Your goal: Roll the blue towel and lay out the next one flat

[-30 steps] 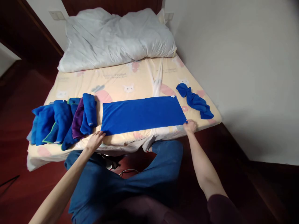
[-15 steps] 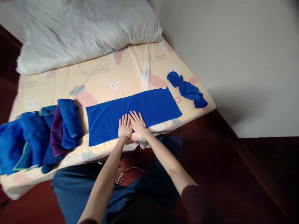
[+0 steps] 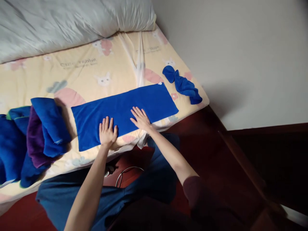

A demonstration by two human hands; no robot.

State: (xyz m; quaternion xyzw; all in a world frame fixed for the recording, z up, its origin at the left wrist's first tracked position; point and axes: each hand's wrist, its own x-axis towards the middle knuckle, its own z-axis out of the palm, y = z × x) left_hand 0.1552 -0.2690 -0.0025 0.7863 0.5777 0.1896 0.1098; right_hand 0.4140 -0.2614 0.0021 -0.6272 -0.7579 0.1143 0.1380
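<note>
A blue towel lies spread in a long rectangle along the near edge of the bed, with a small white tag at its far right corner. My left hand rests flat on the towel's near left part, fingers spread. Further right, my right hand also lies flat on it near the front edge, fingers apart. Neither hand grips the cloth. Beyond the towel's right end is a twisted blue cloth. To the left sits a heap of blue towels with a purple towel among them.
The bed has a pale yellow sheet printed with rabbits and carrots. A large grey-white quilt covers its far side. A plain wall stands on the right. Below the bed edge are my knees and a thin looped cable.
My hands, side by side before, have moved apart: the left slid leftward over the towel, while the right stayed near the middle. The view has shifted a little to the right.
</note>
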